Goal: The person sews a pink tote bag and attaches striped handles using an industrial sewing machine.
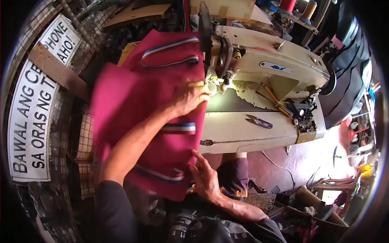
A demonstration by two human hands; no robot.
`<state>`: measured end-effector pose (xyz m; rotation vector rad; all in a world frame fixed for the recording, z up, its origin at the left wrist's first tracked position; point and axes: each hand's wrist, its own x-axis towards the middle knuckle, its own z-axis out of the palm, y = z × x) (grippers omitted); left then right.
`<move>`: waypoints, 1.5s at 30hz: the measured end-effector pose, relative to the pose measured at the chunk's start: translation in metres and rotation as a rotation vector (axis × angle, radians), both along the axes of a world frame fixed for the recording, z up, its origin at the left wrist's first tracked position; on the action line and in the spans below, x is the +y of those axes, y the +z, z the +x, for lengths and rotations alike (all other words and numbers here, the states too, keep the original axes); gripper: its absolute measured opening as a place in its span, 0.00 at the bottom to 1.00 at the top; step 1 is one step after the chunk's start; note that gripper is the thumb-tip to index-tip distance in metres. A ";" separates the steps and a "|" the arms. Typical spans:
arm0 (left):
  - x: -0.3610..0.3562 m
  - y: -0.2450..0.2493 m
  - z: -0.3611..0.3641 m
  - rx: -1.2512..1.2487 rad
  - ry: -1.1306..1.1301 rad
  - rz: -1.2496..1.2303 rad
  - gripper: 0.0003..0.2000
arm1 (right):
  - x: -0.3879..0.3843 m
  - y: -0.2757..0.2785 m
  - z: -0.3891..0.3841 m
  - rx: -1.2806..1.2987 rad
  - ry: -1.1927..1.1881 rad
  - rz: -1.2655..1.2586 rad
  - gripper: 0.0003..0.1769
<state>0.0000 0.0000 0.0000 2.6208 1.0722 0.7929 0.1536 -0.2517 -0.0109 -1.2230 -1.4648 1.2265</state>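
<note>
A large maroon fabric panel (154, 97) with striped blue, white and dark red bands sewn on it hangs over the left end of the sewing machine (259, 52). My left hand (191, 97) lies on top of the panel near its right edge, just beside the needle area, its fingers bent together on the cloth. Lower down, my right hand (207, 180) pinches the panel's right edge between thumb and fingers. A striped band (178, 128) lies on the cloth between the two hands. The needle tip and the fabric's underside are hidden.
Purple-handled thread snips (259, 121) lie on the machine bed. A screwdriver (277, 99) and small metal parts (306, 117) sit at its right end. Thread spools (287, 5) stand at the back. A lettered sign (38, 105) hangs on wire mesh at left.
</note>
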 end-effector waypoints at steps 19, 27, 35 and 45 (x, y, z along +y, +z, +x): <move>-0.055 -0.006 0.010 0.119 0.154 0.080 0.24 | 0.021 0.002 0.059 -0.089 0.168 -0.160 0.35; -0.045 -0.003 0.011 0.174 0.170 0.187 0.25 | 0.029 0.010 0.061 -0.076 0.156 -0.175 0.36; -0.038 -0.003 0.009 0.174 0.173 0.086 0.26 | 0.034 0.007 0.060 -0.061 0.124 -0.209 0.36; -0.030 -0.008 0.007 0.125 0.142 0.155 0.26 | 0.040 0.007 0.061 -0.062 0.126 -0.211 0.35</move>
